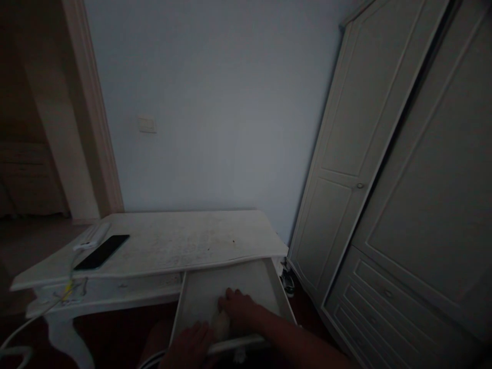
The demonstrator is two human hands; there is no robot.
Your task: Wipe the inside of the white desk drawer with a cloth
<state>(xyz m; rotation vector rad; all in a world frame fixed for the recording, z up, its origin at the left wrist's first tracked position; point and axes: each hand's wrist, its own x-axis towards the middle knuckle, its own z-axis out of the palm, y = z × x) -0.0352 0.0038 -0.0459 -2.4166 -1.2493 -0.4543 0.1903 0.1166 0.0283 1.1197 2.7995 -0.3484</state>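
The pale item (220,326) lies at 7 o'clock within the open drawer (246,277), between both hands. Right hand (236,305): fingers curled at the item; grip cannot be confirmed. Left hand (192,342): beside the item; finger opening cannot be determined in the dim light. Caution: loose contact could let the item slip; downward load may tilt the drawer. A snagged cable (38,316) could disturb articles at the desk's (192,230) 9 o'clock end.
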